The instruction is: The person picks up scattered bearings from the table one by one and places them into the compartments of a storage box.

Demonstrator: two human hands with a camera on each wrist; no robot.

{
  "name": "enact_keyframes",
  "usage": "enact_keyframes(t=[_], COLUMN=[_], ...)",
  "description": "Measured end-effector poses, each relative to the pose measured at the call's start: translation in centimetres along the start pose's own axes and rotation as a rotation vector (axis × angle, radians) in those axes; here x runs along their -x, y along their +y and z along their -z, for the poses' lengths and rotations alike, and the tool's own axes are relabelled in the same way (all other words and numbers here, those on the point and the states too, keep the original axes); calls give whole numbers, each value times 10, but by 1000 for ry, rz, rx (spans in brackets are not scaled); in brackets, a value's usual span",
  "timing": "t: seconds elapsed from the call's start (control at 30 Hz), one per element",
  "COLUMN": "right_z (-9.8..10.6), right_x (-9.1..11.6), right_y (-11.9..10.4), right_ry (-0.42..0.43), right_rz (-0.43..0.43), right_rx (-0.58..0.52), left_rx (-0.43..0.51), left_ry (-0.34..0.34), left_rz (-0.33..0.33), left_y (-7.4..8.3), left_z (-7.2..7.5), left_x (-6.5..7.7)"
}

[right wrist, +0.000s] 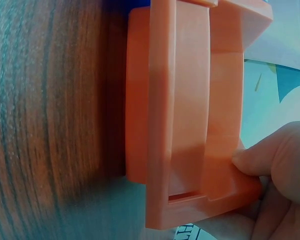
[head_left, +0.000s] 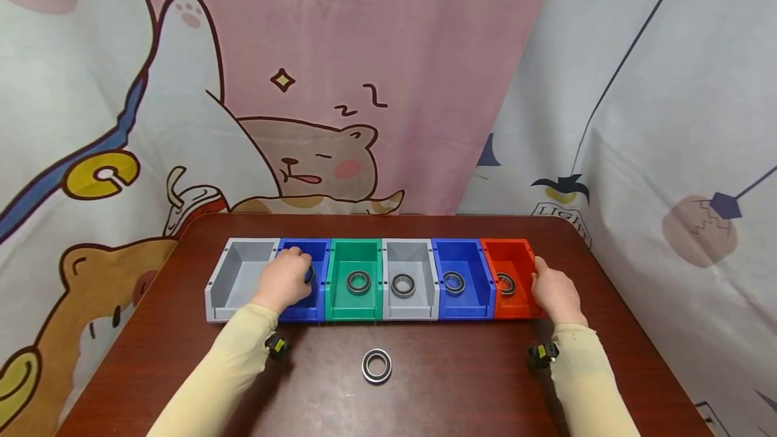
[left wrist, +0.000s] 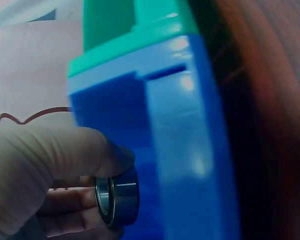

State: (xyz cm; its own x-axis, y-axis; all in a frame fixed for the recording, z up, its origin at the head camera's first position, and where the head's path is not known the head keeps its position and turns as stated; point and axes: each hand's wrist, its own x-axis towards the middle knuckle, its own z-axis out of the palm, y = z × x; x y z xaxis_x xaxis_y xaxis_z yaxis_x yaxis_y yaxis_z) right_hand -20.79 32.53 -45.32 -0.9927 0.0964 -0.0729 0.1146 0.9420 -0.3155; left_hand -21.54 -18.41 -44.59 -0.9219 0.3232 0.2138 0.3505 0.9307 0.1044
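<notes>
My left hand [head_left: 284, 280] reaches into the left blue bin [head_left: 303, 314]. It pinches a ball bearing [left wrist: 126, 200] between thumb and fingers, low inside the bin; in the head view most of the bearing is hidden behind the hand. At the right end of the row my right hand [head_left: 556, 294] grips the side wall of the red bin [right wrist: 190, 100], thumb on the inside and fingers on the outside. Another bearing [head_left: 512, 284] lies in that red bin, against its left side.
Between them, a green bin [head_left: 354, 313], a grey bin [head_left: 410, 312] and a second blue bin [head_left: 466, 311] each hold one bearing. Another grey bin [head_left: 227, 314] ends the row at left. A loose bearing [head_left: 377, 380] lies on the brown table [head_left: 449, 383] in front.
</notes>
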Motion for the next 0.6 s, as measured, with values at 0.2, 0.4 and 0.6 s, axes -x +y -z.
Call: enact_keyframes(t=[0.2,0.4,0.6], right_z=[-1,-2,-1], right_x=[-1,-1,-2], right_y=[3,3,2], right_ry=[-3,4,5], right_rz=[5,8,-1], right_rx=[-2,13,13], left_rx=[-16,-35,-48], left_ry=[-26,-67,-93], left_rz=[-17,-37,-31], left_y=[1,2,4], left_z=[-17,-25,-29], left_x=[-2,-2,0])
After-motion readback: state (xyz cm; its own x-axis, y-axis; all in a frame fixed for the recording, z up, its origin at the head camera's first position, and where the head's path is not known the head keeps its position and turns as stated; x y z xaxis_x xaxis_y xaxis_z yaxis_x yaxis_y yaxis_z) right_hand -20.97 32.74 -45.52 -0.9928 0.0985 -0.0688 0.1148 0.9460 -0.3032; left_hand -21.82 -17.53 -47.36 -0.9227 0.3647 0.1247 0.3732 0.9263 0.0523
